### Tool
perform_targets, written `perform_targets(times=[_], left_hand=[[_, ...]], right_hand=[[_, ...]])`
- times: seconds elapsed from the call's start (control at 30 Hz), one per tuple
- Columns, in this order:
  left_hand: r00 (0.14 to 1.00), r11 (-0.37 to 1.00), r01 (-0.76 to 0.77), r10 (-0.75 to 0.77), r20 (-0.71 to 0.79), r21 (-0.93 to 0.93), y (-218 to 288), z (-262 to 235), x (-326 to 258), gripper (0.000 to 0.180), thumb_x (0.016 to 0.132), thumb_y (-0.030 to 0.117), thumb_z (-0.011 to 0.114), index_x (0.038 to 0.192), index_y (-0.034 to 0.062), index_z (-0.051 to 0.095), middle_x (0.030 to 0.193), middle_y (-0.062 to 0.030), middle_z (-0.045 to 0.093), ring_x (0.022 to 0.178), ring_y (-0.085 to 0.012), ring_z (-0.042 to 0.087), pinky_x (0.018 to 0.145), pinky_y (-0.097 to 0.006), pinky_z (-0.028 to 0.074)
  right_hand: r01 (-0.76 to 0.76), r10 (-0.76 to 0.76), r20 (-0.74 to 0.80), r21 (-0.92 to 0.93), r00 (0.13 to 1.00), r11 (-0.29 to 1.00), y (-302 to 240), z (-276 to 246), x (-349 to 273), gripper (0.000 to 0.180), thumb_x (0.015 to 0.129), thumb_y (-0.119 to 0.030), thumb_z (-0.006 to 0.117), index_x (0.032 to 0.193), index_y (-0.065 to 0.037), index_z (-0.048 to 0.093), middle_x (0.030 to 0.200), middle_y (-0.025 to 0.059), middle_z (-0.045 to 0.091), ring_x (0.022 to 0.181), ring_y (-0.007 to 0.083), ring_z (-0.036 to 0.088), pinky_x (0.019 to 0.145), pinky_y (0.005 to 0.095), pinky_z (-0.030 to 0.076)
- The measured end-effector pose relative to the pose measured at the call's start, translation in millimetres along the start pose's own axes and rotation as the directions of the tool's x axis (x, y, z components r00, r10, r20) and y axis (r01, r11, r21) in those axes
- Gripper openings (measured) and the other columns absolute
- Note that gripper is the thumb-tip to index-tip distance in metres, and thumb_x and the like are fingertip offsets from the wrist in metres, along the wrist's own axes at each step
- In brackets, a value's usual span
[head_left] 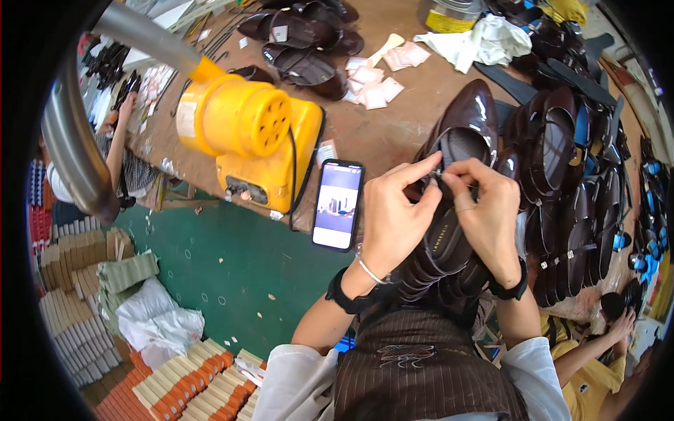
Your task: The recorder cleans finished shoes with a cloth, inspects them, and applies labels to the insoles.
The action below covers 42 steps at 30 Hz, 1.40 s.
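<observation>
Before me a glossy dark burgundy shoe (479, 105) with a pointed toe lies toe-away on top of a row of stacked shoes. My left hand (397, 221) is closed, thumb and forefinger pinching the shoe's thin strap near its small buckle. Facing it, my right hand (489, 214) pinches the same strap, its fingertips almost touching the left ones. The fingers partly hide the strap and the buckle. Below them shows the shoe's dark insole (444, 235).
Left of my hands lie a lit phone (337, 203) and a yellow machine (242, 133) beside a metal pipe (81, 140). More shoes (558, 140) crowd the right; small packets (372, 83) and a white cloth (477, 42) lie farther back. Other people work at left and lower right.
</observation>
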<state>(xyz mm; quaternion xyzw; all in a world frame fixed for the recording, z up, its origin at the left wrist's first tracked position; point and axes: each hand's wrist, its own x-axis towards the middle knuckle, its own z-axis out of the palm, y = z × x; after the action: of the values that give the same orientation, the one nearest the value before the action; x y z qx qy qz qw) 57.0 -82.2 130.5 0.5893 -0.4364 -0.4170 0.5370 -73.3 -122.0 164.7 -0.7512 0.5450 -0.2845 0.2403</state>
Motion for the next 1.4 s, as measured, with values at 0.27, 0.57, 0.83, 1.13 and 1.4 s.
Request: perform_targets(times=[0.27, 0.57, 0.83, 1.13, 1.4], left_hand=[[0.999, 0.998, 0.036, -0.036, -0.017, -0.045, -0.7, -2.0, -0.3, 0.034, 0.084, -0.005, 0.059, 0.116, 0.0023, 0.068, 0.069, 0.0081, 0.056, 0.057, 0.0022, 0.041, 0.049, -0.017, 0.032], [0.999, 0.998, 0.023, -0.025, -0.046, -0.059, -0.1, -0.2, -2.3, 0.033, 0.083, -0.004, 0.062, 0.114, 0.0046, 0.070, 0.073, 0.0083, 0.057, 0.058, 0.0026, 0.041, 0.049, -0.016, 0.031], [0.998, 0.999, -0.033, 0.032, -0.063, -0.013, 4.0, 2.6, -0.4, 0.028, 0.083, -0.002, 0.065, 0.109, 0.0039, 0.071, 0.073, -0.0017, 0.068, 0.056, -0.0006, 0.046, 0.049, -0.019, 0.037], [0.976, 0.955, -0.201, 0.213, -0.033, 0.218, 7.6, 2.1, 5.0, 0.009, 0.085, 0.006, 0.066, 0.091, -0.0008, 0.063, 0.078, -0.0150, 0.067, 0.064, -0.0285, 0.064, 0.057, -0.033, 0.049], [0.945, 0.813, -0.270, 0.326, -0.019, 0.515, 27.2, 0.6, -0.4, 0.010, 0.086, 0.006, 0.063, 0.090, 0.0059, 0.054, 0.082, -0.0113, 0.063, 0.075, -0.0294, 0.061, 0.064, -0.038, 0.049]], right_hand=[[0.043, -0.043, 0.008, -0.005, 0.999, 0.999, -6.6, -4.1, -2.3, 0.006, 0.076, -0.001, 0.068, 0.079, -0.001, 0.063, 0.072, 0.0141, 0.064, 0.064, 0.0307, 0.064, 0.059, 0.0355, 0.049], [0.000, -0.001, 0.026, 0.048, 1.000, 0.999, -4.1, -8.4, -5.2, 0.006, 0.076, -0.001, 0.068, 0.079, -0.001, 0.063, 0.070, 0.0137, 0.064, 0.063, 0.0295, 0.065, 0.059, 0.0348, 0.049], [0.004, -0.004, -0.013, 0.011, 1.000, 1.000, -4.5, -2.9, -2.3, 0.006, 0.077, 0.001, 0.068, 0.081, -0.001, 0.064, 0.071, 0.0141, 0.065, 0.065, 0.0277, 0.065, 0.060, 0.0328, 0.049], [-0.015, 0.015, -0.021, 0.027, 1.000, 1.000, -4.0, -6.5, 0.5, 0.006, 0.079, -0.002, 0.070, 0.085, -0.002, 0.069, 0.068, 0.0101, 0.062, 0.053, 0.0178, 0.050, 0.051, 0.0299, 0.037], [0.048, -0.048, -0.091, 0.003, 0.995, 0.999, -4.1, -35.9, 3.1, 0.018, 0.071, 0.003, 0.073, 0.088, -0.003, 0.072, 0.065, 0.0058, 0.060, 0.062, 0.0152, 0.053, 0.060, 0.0267, 0.040]])
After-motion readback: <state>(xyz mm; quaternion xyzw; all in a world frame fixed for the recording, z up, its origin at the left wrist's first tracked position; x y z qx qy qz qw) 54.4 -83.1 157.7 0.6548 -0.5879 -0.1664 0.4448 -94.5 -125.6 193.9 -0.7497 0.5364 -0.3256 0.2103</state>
